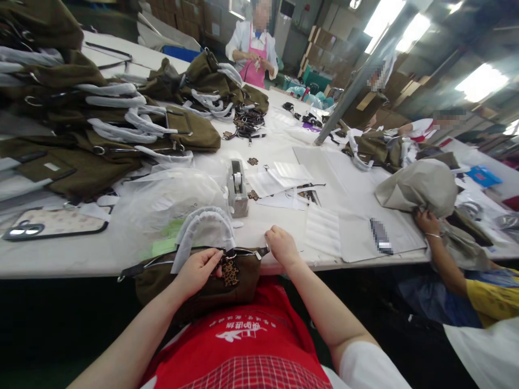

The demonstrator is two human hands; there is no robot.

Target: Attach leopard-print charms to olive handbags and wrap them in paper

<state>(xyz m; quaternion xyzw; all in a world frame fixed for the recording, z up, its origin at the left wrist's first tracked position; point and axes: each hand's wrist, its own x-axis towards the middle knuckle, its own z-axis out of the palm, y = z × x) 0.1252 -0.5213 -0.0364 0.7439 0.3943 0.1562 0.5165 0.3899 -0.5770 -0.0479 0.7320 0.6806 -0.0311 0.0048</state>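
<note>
An olive fabric zip-top bag overhangs the edge of the white surface, apparently braced by the red apron. The left hand pinches its rim beside a leopard-print charm; the right hand pinches the dark zip-end tab, seemingly to steady it.

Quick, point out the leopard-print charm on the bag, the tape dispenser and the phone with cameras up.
Leopard-print charm [231, 273], head view: middle of its face.
Tape dispenser [239, 193], head view: middle of its body.
Phone [67, 222], head view: patterned back.
</note>
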